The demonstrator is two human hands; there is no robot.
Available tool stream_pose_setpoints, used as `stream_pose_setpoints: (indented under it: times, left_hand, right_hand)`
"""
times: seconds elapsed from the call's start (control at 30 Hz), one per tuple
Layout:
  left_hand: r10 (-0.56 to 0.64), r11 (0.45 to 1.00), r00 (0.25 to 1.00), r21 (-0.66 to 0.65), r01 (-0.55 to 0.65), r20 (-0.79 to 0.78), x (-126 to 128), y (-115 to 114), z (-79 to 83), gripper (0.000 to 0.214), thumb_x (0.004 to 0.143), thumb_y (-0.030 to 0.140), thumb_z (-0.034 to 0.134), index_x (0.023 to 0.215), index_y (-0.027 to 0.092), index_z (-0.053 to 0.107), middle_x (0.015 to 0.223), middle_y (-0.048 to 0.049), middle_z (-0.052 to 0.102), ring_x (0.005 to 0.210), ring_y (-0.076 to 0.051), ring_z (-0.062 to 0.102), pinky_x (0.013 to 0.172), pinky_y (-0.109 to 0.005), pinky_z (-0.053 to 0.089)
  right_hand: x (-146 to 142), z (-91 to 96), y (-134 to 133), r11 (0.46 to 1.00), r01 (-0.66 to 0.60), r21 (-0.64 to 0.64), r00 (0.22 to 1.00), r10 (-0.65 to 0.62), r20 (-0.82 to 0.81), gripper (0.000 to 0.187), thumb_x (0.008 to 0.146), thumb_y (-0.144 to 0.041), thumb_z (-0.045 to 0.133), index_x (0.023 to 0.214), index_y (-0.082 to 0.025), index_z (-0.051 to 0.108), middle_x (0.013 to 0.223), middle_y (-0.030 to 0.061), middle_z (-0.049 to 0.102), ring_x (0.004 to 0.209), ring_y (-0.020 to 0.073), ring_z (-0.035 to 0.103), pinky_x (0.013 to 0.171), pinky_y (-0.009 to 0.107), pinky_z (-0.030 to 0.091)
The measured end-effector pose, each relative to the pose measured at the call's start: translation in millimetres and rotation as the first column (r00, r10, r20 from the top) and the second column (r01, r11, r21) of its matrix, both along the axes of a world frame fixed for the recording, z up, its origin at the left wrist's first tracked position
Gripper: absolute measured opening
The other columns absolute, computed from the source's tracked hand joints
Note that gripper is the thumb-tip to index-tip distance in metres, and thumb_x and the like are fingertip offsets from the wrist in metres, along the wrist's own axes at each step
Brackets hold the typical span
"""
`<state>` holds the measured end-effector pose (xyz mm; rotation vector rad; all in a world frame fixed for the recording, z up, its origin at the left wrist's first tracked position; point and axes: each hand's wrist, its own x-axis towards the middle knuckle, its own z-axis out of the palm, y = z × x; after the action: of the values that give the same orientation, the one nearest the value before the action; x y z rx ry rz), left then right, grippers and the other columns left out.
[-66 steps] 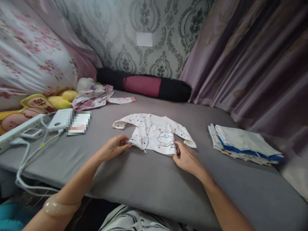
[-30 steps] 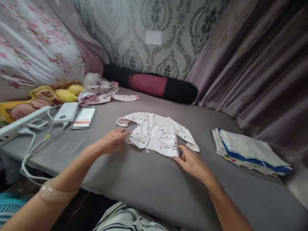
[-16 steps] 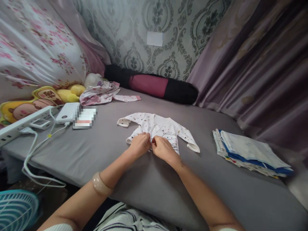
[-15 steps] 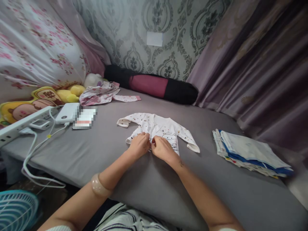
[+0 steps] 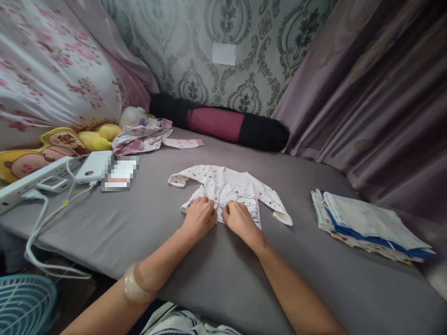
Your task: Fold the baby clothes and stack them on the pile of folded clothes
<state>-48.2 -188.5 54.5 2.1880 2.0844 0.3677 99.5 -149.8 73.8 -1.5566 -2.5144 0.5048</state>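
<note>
A small white baby shirt point(image 5: 232, 184) lies spread out on the grey sheet, its patterned sleeves stretched to both sides and a cartoon animal printed on its front. At its lower middle, my left hand point(image 5: 201, 215) is closed with fingers pinched on a thin white tie string. My right hand point(image 5: 240, 219) is pinched closed a short way to the right, also on a tie string. Between the hands a bit of white string shows over the shirt's front. The fingertips are partly hidden beneath the knuckles.
Folded cloths point(image 5: 373, 225) are stacked at the right. To the left lie a power strip point(image 5: 38, 181) with cables, a white power bank point(image 5: 93, 166), plush toys point(image 5: 101, 137) and pink-patterned clothing point(image 5: 143, 139). A black and pink bolster point(image 5: 216, 123) lines the wall.
My hands have moved slightly apart, with the string between them showing more. The shirt lies in nearly the same place; the camera view has shifted a little.
</note>
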Motion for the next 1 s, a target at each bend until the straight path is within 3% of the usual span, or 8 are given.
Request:
stream_pose_setpoints:
  times: [0.17,0.3,0.43,0.6,0.73,0.83,0.9,1.0]
  left_hand:
    - [-0.013,1.000,1.000,0.007,0.013,-0.026,1,3,-1.6,0.023,0.088,0.023,0.043,0.080,0.017,0.064,0.088,-0.0119,0.063,0.082,-0.024,0.059,0.070,-0.034,0.041]
    - [-0.070,0.997,0.997,0.016,0.069,0.021,4,2,5.4,0.028,0.090,0.025,0.040,0.078,0.018,0.064,0.085,-0.0107,0.063,0.082,-0.023,0.059,0.071,-0.033,0.040]
    - [-0.098,0.995,0.973,0.014,0.098,0.211,11,4,9.0,0.030,0.092,0.027,0.037,0.081,0.019,0.064,0.080,-0.0087,0.064,0.077,-0.021,0.059,0.066,-0.030,0.038]
    - [-0.103,0.994,0.884,0.023,0.103,0.456,22,14,-3.5,0.028,0.088,0.023,0.041,0.073,0.018,0.063,0.067,-0.0039,0.062,0.064,-0.016,0.056,0.060,-0.026,0.036]
    - [-0.185,0.978,0.841,0.007,0.210,0.508,26,18,-12.0,0.022,0.078,0.013,0.044,0.074,0.016,0.066,0.076,-0.0058,0.063,0.072,-0.017,0.057,0.066,-0.026,0.041]
    - [-0.229,0.963,0.817,-0.001,0.271,0.529,21,16,-7.2,0.022,0.072,0.011,0.046,0.072,0.015,0.068,0.077,-0.0051,0.063,0.074,-0.016,0.057,0.067,-0.025,0.042]
    - [-0.142,0.976,0.814,-0.058,0.209,0.563,15,14,-0.7,0.023,0.073,0.013,0.045,0.071,0.015,0.068,0.069,-0.0026,0.061,0.067,-0.015,0.055,0.063,-0.024,0.042]
    - [0.021,1.000,0.834,-0.017,-0.014,0.552,1,13,6.1,0.026,0.077,0.015,0.044,0.081,0.016,0.069,0.076,-0.0025,0.064,0.068,-0.014,0.057,0.067,-0.024,0.045]
  right_hand:
    - [10,2.3,20,0.969,0.081,-0.234,0.957,-0.140,-0.252,0.015,0.080,-0.021,0.050,0.070,-0.019,0.060,0.051,-0.0018,0.059,0.055,0.0137,0.060,0.059,0.021,0.041]
    - [13,6.4,26,0.936,0.074,-0.344,0.887,-0.219,-0.407,0.013,0.078,-0.023,0.049,0.072,-0.019,0.059,0.046,-0.0055,0.055,0.041,0.0106,0.054,0.049,0.019,0.040]
    - [14,3.6,30,0.931,0.083,-0.355,0.833,-0.260,-0.489,0.015,0.080,-0.028,0.050,0.077,-0.019,0.061,0.047,-0.0057,0.055,0.041,0.0099,0.052,0.047,0.019,0.041]
    - [13,1.4,30,0.941,0.048,-0.336,0.810,-0.234,-0.538,0.017,0.081,-0.029,0.049,0.082,-0.018,0.063,0.052,-0.0046,0.056,0.044,0.0103,0.052,0.049,0.020,0.043]
    - [8,1.7,27,0.955,0.038,-0.295,0.816,-0.200,-0.542,0.017,0.081,-0.028,0.050,0.083,-0.018,0.064,0.058,-0.0032,0.060,0.051,0.0112,0.056,0.053,0.020,0.045]
    - [4,0.0,25,0.963,0.041,-0.268,0.826,-0.183,-0.533,0.016,0.080,-0.028,0.052,0.083,-0.018,0.064,0.065,-0.0016,0.063,0.058,0.0126,0.058,0.057,0.021,0.045]
    - [2,-2.4,23,0.966,0.042,-0.255,0.832,-0.175,-0.526,0.016,0.080,-0.027,0.052,0.082,-0.018,0.065,0.068,-0.0005,0.064,0.062,0.0133,0.060,0.059,0.022,0.045]
    - [1,-6.6,18,0.968,0.021,-0.249,0.860,-0.145,-0.490,0.018,0.081,-0.027,0.051,0.081,-0.017,0.066,0.069,0.0008,0.065,0.066,0.0140,0.060,0.062,0.022,0.043]
